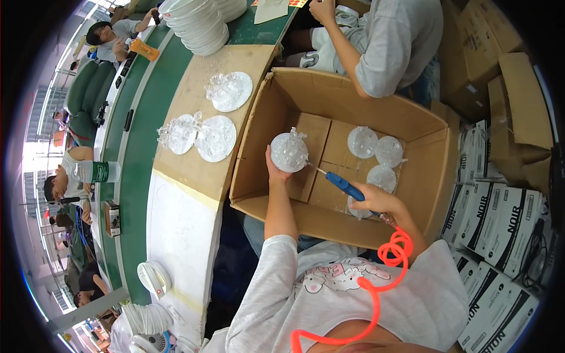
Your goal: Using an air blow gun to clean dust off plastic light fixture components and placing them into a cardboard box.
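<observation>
My left hand (278, 169) grips a round white disc with clear plastic pieces (288, 152) by its lower edge, holding it up over the left part of an open cardboard box (329, 220). In my right hand (376, 200) is a blue air blow gun (343, 185); its thin metal nozzle points at the disc's right edge, and its tip is close to that edge. An orange coiled hose (376, 288) runs from the gun down across my shirt. Several similar discs (362, 142) lie in the right part of the box, one partly hidden behind the gun and my right hand.
Three more discs (215, 139) lie on a tan board (194, 76) left of the box. Stacked white plates (194, 29) stand beyond it. Another person (394, 47) sits at the box's far side. Printed cartons (494, 229) are piled on the right; a green conveyor (138, 117) runs at left.
</observation>
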A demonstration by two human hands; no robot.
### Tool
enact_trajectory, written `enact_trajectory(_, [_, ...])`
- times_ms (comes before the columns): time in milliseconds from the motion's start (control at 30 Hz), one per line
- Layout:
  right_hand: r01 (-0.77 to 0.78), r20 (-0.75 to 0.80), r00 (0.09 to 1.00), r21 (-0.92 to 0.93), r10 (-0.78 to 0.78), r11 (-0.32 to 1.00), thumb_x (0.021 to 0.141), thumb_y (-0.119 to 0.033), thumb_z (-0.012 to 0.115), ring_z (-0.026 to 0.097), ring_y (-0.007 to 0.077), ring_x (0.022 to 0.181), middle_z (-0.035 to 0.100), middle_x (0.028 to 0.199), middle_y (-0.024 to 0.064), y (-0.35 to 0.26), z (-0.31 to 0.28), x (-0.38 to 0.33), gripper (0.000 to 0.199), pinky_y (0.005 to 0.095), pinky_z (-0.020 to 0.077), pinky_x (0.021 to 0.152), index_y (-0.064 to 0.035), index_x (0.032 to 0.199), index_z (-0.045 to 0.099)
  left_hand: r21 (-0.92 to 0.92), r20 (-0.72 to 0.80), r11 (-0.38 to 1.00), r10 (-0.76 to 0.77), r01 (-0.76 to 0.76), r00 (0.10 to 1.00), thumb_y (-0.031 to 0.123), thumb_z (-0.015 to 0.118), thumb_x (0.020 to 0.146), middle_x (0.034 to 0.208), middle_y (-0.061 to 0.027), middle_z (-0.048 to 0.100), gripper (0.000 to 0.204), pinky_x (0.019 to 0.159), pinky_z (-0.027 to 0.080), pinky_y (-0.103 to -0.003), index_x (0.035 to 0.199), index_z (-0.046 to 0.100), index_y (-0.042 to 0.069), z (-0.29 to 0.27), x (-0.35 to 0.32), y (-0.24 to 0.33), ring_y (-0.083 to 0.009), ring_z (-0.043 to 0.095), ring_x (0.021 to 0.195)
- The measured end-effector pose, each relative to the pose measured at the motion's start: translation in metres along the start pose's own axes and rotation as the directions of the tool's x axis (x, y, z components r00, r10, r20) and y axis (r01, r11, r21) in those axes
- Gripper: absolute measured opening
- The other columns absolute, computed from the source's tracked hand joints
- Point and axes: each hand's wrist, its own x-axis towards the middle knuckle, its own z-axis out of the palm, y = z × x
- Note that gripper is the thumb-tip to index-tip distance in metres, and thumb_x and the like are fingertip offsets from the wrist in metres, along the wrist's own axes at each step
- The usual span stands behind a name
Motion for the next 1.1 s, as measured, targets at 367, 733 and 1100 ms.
enact_trajectory(367, [0.019,-0.051,0.999,0.520,0.009,0.854,0.071,-0.021,0.067,0.050,0.0086,0.074,0.050,0.080,0.0017,-0.014,-0.021,-0.022,0.054,0.0225,0.0408,0.068,-0.0041,0.118,0.046,0.121,0.106,0.992,-0.047,0.034,0.993,0.057,0.037,0.081,0.122,-0.0163,0.048,0.068,0.084,0.040,-0.058,0.126,0.041,0.006,0.059,-0.027,0.011,-0.0377,0.048,0.107])
enact_trajectory(733, [0.149,-0.142,0.986,0.568,-0.081,0.810,0.071,-0.020,0.064,0.044,0.0080,0.070,0.047,0.076,-0.0007,-0.015,-0.036,-0.041,0.056,0.0225,0.0351,0.065,-0.0019,0.120,0.043,0.140,-0.258,0.689,0.719,-0.711,0.645,0.048,0.041,0.084,0.135,-0.0110,0.036,0.059,0.101,0.023,-0.058,0.132,0.036,0.014,0.088,-0.219,0.087,-0.0331,0.029,0.126])
enact_trajectory(1100, [0.088,-0.098,0.995,0.610,-0.036,0.787,0.071,-0.017,0.062,0.042,0.0069,0.067,0.047,0.076,-0.0009,-0.016,-0.032,-0.039,0.053,0.0211,0.0333,0.061,-0.0031,0.119,0.043,0.308,-0.250,0.695,0.718,-0.650,0.649,0.028,0.029,0.091,0.125,-0.0134,0.047,0.044,0.095,0.039,-0.047,0.125,0.042,0.005,0.022,-0.230,0.209,-0.0312,0.047,0.113])
